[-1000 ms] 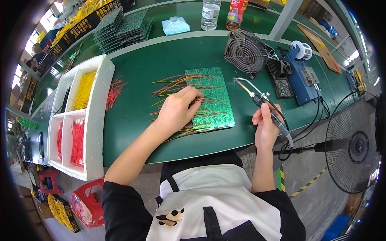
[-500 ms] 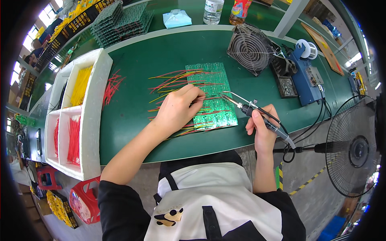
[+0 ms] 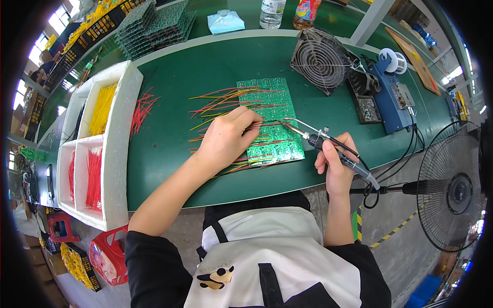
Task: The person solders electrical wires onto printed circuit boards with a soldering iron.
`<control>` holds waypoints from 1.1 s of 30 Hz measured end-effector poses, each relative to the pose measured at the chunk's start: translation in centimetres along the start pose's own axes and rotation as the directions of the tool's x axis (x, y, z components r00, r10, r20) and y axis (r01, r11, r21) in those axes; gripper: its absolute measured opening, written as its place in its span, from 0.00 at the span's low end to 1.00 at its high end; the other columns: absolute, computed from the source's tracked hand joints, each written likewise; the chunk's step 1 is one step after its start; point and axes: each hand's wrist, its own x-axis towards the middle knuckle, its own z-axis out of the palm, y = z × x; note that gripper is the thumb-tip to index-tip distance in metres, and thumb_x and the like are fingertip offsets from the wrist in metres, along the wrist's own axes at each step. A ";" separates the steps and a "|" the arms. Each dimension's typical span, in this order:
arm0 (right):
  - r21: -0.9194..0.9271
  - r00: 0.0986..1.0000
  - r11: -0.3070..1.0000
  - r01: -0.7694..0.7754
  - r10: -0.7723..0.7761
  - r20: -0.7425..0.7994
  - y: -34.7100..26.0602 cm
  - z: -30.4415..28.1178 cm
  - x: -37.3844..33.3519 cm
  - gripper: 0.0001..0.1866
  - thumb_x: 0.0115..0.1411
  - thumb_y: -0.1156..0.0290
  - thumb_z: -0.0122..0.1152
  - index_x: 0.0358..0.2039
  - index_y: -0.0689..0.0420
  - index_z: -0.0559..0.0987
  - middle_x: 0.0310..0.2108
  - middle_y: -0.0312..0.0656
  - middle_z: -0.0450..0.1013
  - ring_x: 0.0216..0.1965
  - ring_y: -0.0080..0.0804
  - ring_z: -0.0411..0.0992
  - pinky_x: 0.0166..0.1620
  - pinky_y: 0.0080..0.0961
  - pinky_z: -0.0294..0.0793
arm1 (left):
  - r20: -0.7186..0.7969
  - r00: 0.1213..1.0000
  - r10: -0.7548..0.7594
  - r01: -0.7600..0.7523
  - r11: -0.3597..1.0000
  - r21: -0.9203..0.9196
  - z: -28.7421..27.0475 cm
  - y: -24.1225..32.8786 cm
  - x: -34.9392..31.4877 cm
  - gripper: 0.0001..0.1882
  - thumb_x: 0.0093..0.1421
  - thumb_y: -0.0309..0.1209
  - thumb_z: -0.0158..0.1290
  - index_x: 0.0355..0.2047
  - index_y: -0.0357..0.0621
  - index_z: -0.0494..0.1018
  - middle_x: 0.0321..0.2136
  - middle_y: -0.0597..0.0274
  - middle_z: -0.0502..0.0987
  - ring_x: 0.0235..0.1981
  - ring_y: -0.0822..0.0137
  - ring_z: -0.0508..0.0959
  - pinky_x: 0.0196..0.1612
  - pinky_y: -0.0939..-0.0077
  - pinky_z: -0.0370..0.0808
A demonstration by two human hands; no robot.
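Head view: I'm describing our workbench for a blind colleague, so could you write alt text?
A person's right hand holds a soldering iron, its tip by a wire that the left hand pinches over a green circuit board. A white divided box of wires sits left.

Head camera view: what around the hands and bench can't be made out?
All in the head view:
What the left hand holds: hidden by its own fingers.
Whether the soldering iron touches the circuit board: contact too small to tell.
Top of the clear bottle: cut off by the upper edge.
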 end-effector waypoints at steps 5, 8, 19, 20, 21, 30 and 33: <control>0.000 1.000 1.000 0.003 -0.003 -0.002 0.0 0.1 0.0 0.10 0.57 0.72 0.57 0.26 0.59 0.64 0.13 0.41 0.69 0.11 0.18 0.62 0.16 0.12 0.61 | -0.005 1.000 0.016 -0.016 1.000 0.004 0.0 0.0 0.1 0.04 0.49 0.19 0.55 0.27 0.37 0.72 0.21 0.59 0.71 0.19 0.67 0.72 0.22 0.77 0.69; -0.016 1.000 1.000 0.009 -0.009 -0.005 -0.1 0.1 0.0 0.10 0.57 0.72 0.57 0.26 0.59 0.65 0.14 0.41 0.69 0.11 0.18 0.62 0.16 0.12 0.61 | -0.003 1.000 0.009 -0.009 1.000 0.017 0.0 0.1 0.1 0.04 0.49 0.19 0.54 0.27 0.37 0.72 0.21 0.59 0.71 0.19 0.66 0.72 0.22 0.76 0.69; 0.062 0.997 0.998 0.032 -0.027 -0.074 0.0 0.0 0.1 0.11 0.57 0.70 0.57 0.26 0.58 0.64 0.13 0.41 0.67 0.10 0.19 0.61 0.15 0.14 0.60 | -0.002 1.000 0.025 -0.025 1.000 0.018 0.0 -0.1 0.0 0.04 0.49 0.19 0.54 0.27 0.37 0.71 0.22 0.58 0.71 0.20 0.65 0.73 0.22 0.76 0.69; 0.062 0.997 0.998 0.031 -0.027 -0.074 0.0 -0.1 0.0 0.11 0.57 0.70 0.57 0.26 0.58 0.64 0.13 0.41 0.67 0.10 0.19 0.61 0.15 0.14 0.60 | 0.004 1.000 0.017 -0.017 1.000 0.018 0.0 -0.1 0.0 0.04 0.49 0.19 0.54 0.27 0.37 0.71 0.22 0.58 0.72 0.20 0.65 0.73 0.23 0.76 0.70; 0.065 0.996 0.997 0.041 -0.035 -0.087 0.0 -0.1 0.0 0.10 0.57 0.70 0.56 0.26 0.59 0.65 0.13 0.41 0.67 0.10 0.19 0.61 0.15 0.14 0.60 | 0.004 1.000 0.017 -0.017 1.000 0.018 0.0 -0.1 0.0 0.04 0.49 0.19 0.54 0.27 0.37 0.71 0.22 0.58 0.72 0.20 0.65 0.73 0.23 0.76 0.70; 0.096 0.976 0.987 0.129 -0.109 -0.186 -0.1 -0.3 0.4 0.08 0.58 0.72 0.56 0.30 0.60 0.67 0.15 0.40 0.67 0.13 0.19 0.62 0.17 0.14 0.60 | 0.018 1.000 0.013 -0.014 0.999 0.052 -0.1 -0.1 -0.1 0.04 0.49 0.20 0.54 0.26 0.37 0.71 0.23 0.58 0.74 0.23 0.64 0.76 0.24 0.75 0.72; 0.148 0.973 0.981 0.127 -0.094 -0.212 -0.3 -0.4 0.5 0.08 0.58 0.72 0.57 0.30 0.60 0.67 0.15 0.39 0.67 0.13 0.20 0.62 0.17 0.14 0.60 | -0.005 0.998 0.055 -0.054 0.994 0.098 -0.3 0.0 -0.2 0.04 0.49 0.22 0.55 0.28 0.39 0.73 0.23 0.59 0.74 0.22 0.63 0.75 0.24 0.74 0.72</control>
